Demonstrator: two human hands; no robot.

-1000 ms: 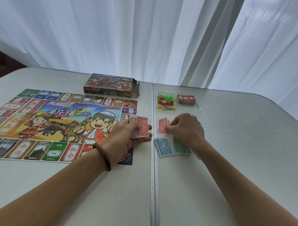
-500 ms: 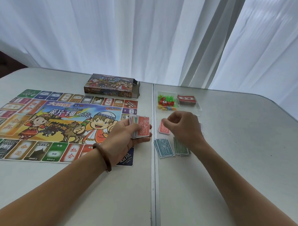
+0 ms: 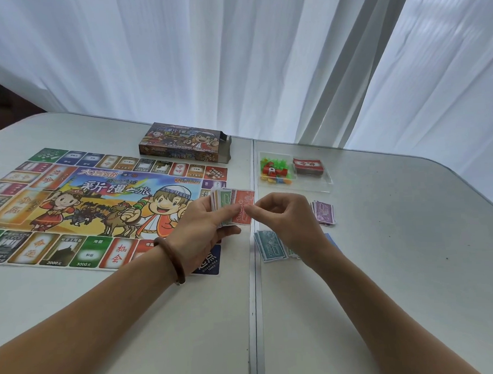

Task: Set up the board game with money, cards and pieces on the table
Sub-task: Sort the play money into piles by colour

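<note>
Hands [image 3: 202, 228] [image 3: 286, 222] with banknotes [image 3: 242, 205] astride table seam [image 3: 255, 313]

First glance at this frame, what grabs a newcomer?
The colourful game board covers the left of the table. At its right edge, the left hand grips a fan of play money while the right hand pinches the top red note. Sorted note piles lie beside that hand.

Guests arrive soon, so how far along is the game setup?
Done: the board lies unfolded, and purple notes and blue notes sit in sorted piles. In hand: the left hand grips a fan of notes while the right hand pinches its top red note. Left: the pieces and card deck are in the clear tray, not yet set out.
</note>
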